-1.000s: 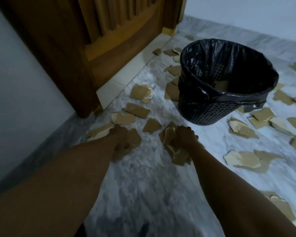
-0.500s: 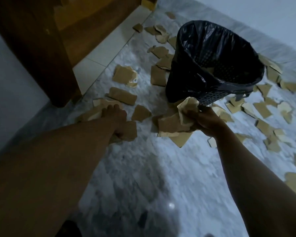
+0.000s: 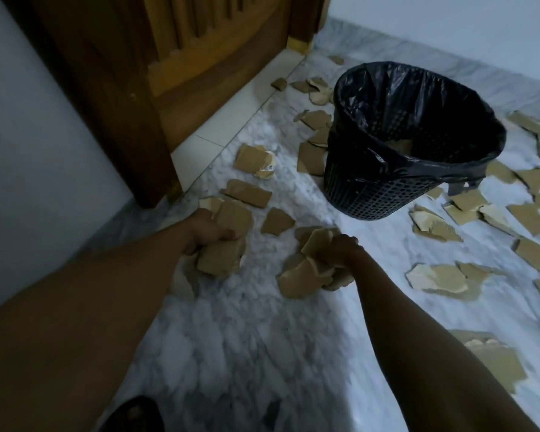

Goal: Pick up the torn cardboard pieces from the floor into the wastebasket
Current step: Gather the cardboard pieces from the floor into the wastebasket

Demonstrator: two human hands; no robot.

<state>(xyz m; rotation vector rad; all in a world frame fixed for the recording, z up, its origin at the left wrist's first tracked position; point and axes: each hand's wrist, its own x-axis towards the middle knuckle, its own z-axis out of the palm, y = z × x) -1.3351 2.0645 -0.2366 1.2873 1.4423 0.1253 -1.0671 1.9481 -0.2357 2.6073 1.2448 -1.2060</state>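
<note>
Near: dark shoe toe [image 3: 131, 414] on marble floor [image 3: 237, 353]. Left hand [image 3: 208, 230] grip clamped on a wad of cardboard pieces [image 3: 223, 255]; right hand [image 3: 340, 252] clamped on a second wad [image 3: 306, 275]. Beyond, one black-lined wastebasket [image 3: 371, 194], some cardboard inside; dozens of scraps [image 3: 437, 277] around it. Wooden door [image 3: 200, 57] behind.

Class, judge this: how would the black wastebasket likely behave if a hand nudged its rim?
The wastebasket is perforated, so probably light. It already looks tilted and holds few cardboard pieces, so it may tip or slide on the smooth-looking floor.
</note>
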